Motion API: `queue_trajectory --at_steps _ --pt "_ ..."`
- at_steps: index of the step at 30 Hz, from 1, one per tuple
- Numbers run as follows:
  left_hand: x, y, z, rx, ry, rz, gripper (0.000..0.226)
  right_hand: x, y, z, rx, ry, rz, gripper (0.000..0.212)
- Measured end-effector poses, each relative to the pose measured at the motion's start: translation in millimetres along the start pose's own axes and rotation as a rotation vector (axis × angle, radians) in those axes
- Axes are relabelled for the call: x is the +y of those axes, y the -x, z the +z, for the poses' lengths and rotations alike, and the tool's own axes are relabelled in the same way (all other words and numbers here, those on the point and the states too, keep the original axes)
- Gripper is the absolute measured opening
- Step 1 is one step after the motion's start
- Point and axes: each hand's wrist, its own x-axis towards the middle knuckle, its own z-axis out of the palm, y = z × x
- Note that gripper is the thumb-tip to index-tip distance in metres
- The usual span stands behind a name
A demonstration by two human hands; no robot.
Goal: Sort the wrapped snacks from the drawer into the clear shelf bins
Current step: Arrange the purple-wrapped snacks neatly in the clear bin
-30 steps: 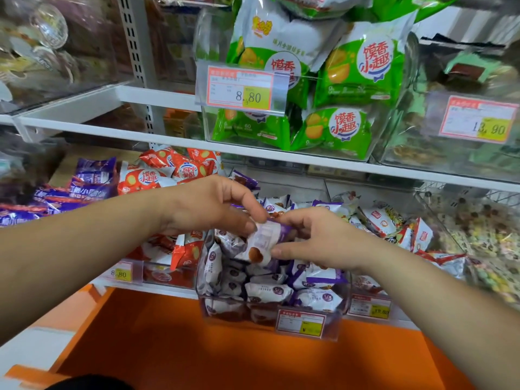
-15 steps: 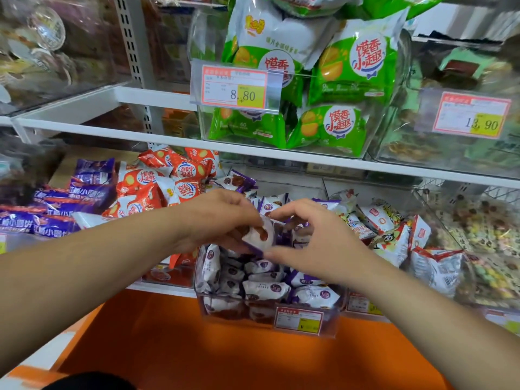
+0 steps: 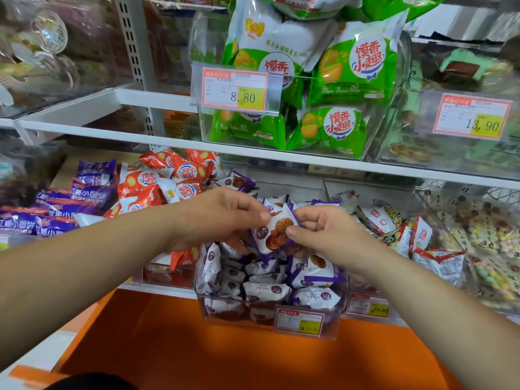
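Observation:
Both hands hold one white-and-purple wrapped snack [image 3: 274,233] printed with brown biscuits, just above a clear bin [image 3: 270,316] on the lower shelf. My left hand [image 3: 222,218] pinches the packet's upper left edge. My right hand [image 3: 323,232] pinches its right side, thumb on the front. The bin below is filled with several packets of the same white-and-purple kind [image 3: 267,291]. The drawer is not in view.
Red-and-white packets [image 3: 166,181] fill the bin to the left, purple packets [image 3: 56,209] lie further left, mixed white packets [image 3: 394,226] to the right. Green bags [image 3: 334,88] sit in a clear bin on the upper shelf behind a price tag [image 3: 235,90]. An orange panel [image 3: 225,356] runs below.
The packet has turned between my hands so its printed front faces me, and both hands have shifted slightly up and right over the bin.

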Motion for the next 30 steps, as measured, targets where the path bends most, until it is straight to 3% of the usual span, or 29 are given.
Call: queue_trajectory --at_steps 3,8,14,17,21,27,30 --pt "-2.2 -2.2 4.4 0.059 -0.121 0.056 0.016 4.2 -2.8 1.6 -0.025 0.041 -0.036 0.019" --pt "-19.9 -6.6 10.4 0.069 -0.613 0.122 0.022 -2.8 0.6 -5.6 -0.058 0.306 -0.076 0.039" --pt "-42.7 -14.4 32.6 0.032 -0.7 0.12 0.014 6.0 4.2 8.2 -0.234 0.628 -0.106 0.013" --pt "-33.8 -14.9 19.6 -0.08 -0.721 0.113 0.013 11.7 3.6 12.4 -0.29 0.746 -0.146 0.026" --pt "-18.1 -24.0 -22.2 0.037 -0.882 0.186 0.023 11.7 -3.0 16.7 -0.35 0.966 -0.179 0.044" --pt "-26.7 -39.8 -26.9 -0.152 -1.228 0.141 0.041 5.4 -19.0 12.7 -0.44 0.949 -0.14 0.047" --pt "-29.7 -46.7 -31.4 -0.151 -1.349 0.201 0.042 -0.7 -27.3 1.1 -0.323 0.68 -0.099 0.023"
